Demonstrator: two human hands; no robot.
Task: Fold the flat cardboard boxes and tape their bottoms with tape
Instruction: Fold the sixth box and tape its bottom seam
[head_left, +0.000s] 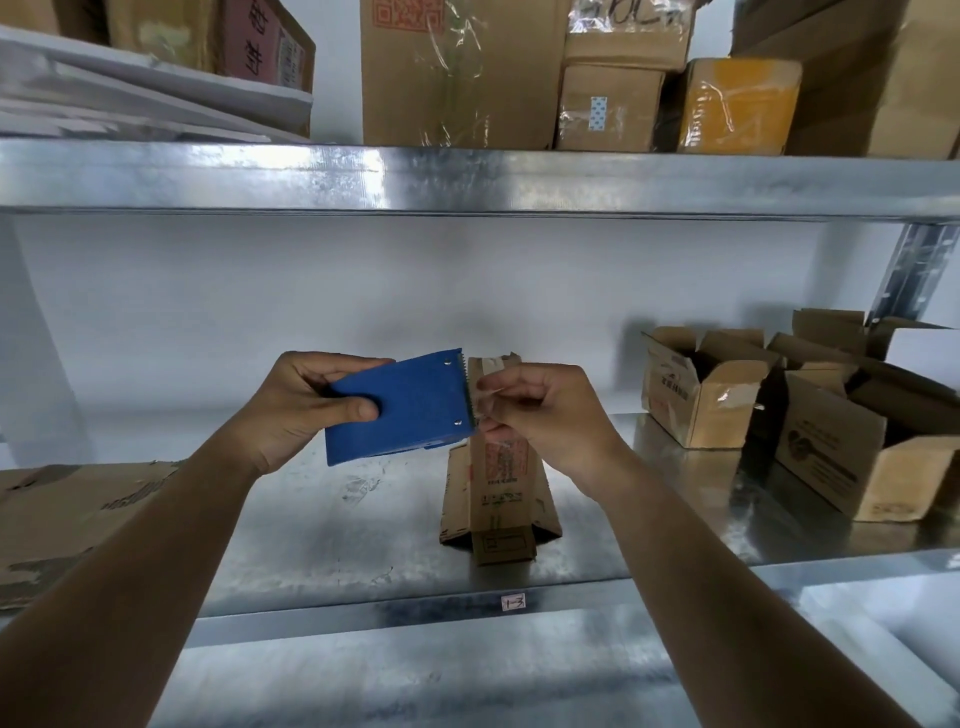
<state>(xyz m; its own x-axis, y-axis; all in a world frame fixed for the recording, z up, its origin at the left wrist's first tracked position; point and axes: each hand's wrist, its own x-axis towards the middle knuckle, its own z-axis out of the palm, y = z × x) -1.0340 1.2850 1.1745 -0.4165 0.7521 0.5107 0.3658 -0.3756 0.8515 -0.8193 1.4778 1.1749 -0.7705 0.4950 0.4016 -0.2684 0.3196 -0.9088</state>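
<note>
Left hand (296, 405) grips the blue tape dispenser (400, 408) while the right hand (540, 415), fingers (498, 384) curled in a pinch, tugs at the tape end right by the serrated blade; the clear film could tear short or stick back on itself, and a knuckle looks close to those teeth. The folded cardboard box (498, 493) stands mid-shelf near the front edge, unheld, so I'd say a nudge could topple it. The steel shelf (322, 530) carries flat cardboard (62, 514) at its left end and open boxes (706, 384) at right.

left hand (296, 410): grip curled | right hand (540, 415): fingertips pinched
</note>
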